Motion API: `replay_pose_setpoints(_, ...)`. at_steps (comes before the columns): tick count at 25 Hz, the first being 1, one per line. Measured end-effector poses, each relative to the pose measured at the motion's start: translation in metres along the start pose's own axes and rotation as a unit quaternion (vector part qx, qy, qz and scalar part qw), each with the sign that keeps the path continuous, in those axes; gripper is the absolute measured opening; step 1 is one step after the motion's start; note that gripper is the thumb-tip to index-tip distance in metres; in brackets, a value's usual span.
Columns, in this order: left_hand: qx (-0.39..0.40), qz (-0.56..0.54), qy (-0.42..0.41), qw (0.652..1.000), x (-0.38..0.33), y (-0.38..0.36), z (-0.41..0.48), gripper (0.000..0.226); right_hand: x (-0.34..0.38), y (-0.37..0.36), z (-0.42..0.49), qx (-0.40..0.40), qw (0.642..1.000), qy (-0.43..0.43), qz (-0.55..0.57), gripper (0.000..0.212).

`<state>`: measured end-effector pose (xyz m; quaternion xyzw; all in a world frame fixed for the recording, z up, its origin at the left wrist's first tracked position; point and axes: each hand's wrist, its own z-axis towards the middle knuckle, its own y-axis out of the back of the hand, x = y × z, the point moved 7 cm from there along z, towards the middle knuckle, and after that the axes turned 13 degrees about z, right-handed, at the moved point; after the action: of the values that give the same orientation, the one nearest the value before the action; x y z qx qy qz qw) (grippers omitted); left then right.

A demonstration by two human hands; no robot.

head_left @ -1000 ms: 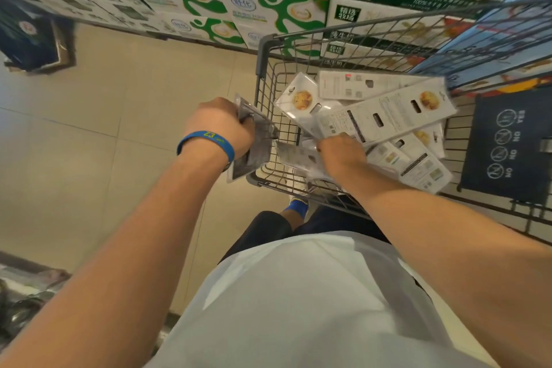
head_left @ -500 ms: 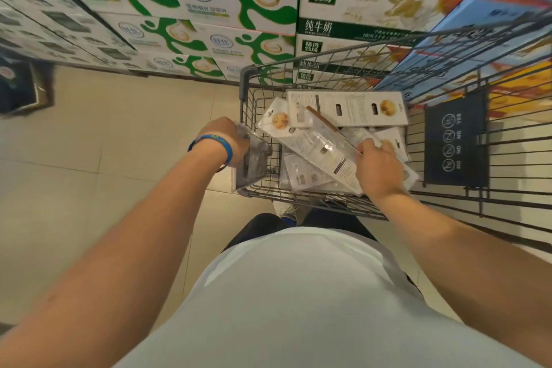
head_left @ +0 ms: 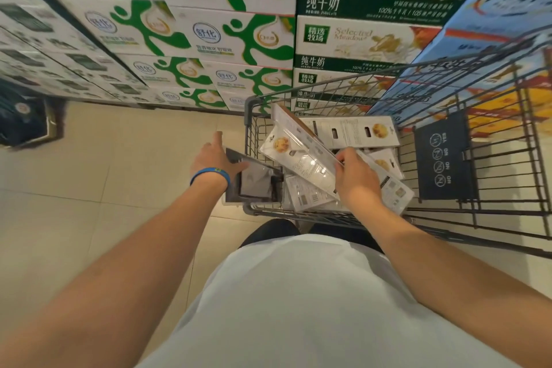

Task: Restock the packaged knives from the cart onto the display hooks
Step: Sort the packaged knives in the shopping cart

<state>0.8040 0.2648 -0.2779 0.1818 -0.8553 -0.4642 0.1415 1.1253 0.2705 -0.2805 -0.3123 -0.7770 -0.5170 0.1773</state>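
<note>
Tiled floor (head_left: 89,188), milk cartons (head_left: 209,36) stacked behind. Wire cart (head_left: 249,116) w/ knife packs (head_left: 352,131) heaped at near-left corner. Right hand (head_left: 355,179) pinching raised pack (head_left: 301,143); left hand (head_left: 213,157) clasping grey pack (head_left: 257,181), index finger extended.

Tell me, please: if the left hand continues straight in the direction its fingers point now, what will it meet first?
Probably nothing close. The left hand points forward past the cart corner, over bare floor; the stacked milk cartons come first in that line. Depth is unclear.
</note>
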Motion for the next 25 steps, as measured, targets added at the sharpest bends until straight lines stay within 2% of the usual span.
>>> replay_pose_setpoints(1,-0.035,0.016,-0.017,0.999,-0.008,0.009,-0.003,0.098,0.003,0.003,-0.002,0.003,1.0,-0.004,0.0,0.007)
replay_pose_setpoints(3,-0.153,0.032,-0.08,0.984,-0.036,0.034,-0.015,0.089,0.014,0.013,-0.008,-0.009,1.0,0.014,0.003,0.008)
replay_pose_setpoints(4,-0.195,0.011,-0.118,0.974,-0.052,0.045,-0.025,0.08,0.023,0.02,-0.012,-0.026,0.999,0.041,0.008,0.009)
replay_pose_setpoints(5,-0.194,-0.049,-0.144,0.969,-0.068,0.055,-0.032,0.074,0.034,0.03,-0.016,-0.046,0.996,0.073,0.02,0.009)
replay_pose_setpoints(6,-0.142,-0.145,-0.148,0.968,-0.081,0.06,-0.036,0.071,0.046,0.041,-0.019,-0.063,0.993,0.093,0.039,0.01)
replay_pose_setpoints(7,-0.052,-0.266,-0.139,0.952,-0.096,0.06,-0.041,0.07,0.059,0.054,-0.02,-0.079,0.989,0.104,0.064,0.008)
replay_pose_setpoints(9,0.128,-0.453,-0.144,0.871,-0.137,0.064,-0.064,0.069,0.089,0.082,-0.02,-0.118,0.979,0.135,0.102,0.004)
replay_pose_setpoints(10,0.172,-0.497,-0.169,0.834,-0.16,0.073,-0.077,0.067,0.108,0.099,-0.023,-0.159,0.967,0.164,0.11,0.005)
replay_pose_setpoints(12,0.191,-0.596,-0.206,0.752,-0.195,0.096,-0.094,0.049,0.141,0.123,-0.036,-0.239,0.939,0.212,0.128,0.006)
replay_pose_setpoints(13,0.174,-0.638,-0.206,0.721,-0.205,0.111,-0.096,0.038,0.155,0.13,-0.044,-0.258,0.928,0.232,0.136,0.01)
replay_pose_setpoints(14,0.148,-0.664,-0.193,0.707,-0.208,0.124,-0.095,0.032,0.164,0.13,-0.05,-0.255,0.922,0.255,0.141,0.014)
replay_pose_setpoints(16,0.117,-0.668,-0.179,0.713,-0.206,0.147,-0.095,0.029,0.173,0.132,-0.058,-0.203,0.923,0.28,0.168,0.02)
replay_pose_setpoints(18,0.102,-0.633,-0.191,0.743,-0.2,0.157,-0.093,0.023,0.169,0.149,-0.055,-0.159,0.922,0.267,0.233,0.019)
replay_pose_setpoints(20,0.106,-0.58,-0.22,0.777,-0.194,0.161,-0.094,0.025,0.156,0.18,-0.043,-0.197,0.911,0.215,0.292,0.016)
replay_pose_setpoints(21,0.115,-0.545,-0.242,0.795,-0.193,0.163,-0.094,0.028,0.148,0.193,-0.033,-0.207,0.905,0.167,0.334,0.024)
replay_pose_setpoints(22,0.125,-0.488,-0.276,0.819,-0.194,0.166,-0.096,0.03,0.141,0.2,-0.022,-0.179,0.894,0.106,0.397,0.043)
replay_pose_setpoints(23,0.125,-0.402,-0.326,0.847,-0.198,0.17,-0.099,0.028,0.135,0.199,-0.012,-0.116,0.865,0.05,0.485,0.064)
replay_pose_setpoints(24,0.124,-0.314,-0.377,0.863,-0.202,0.174,-0.104,0.02,0.131,0.193,-0.005,-0.043,0.819,0.007,0.572,0.079)
replay_pose_setpoints(25,0.126,-0.252,-0.415,0.865,-0.205,0.177,-0.111,0.013,0.13,0.188,-0.002,0.021,0.772,-0.007,0.635,0.084)
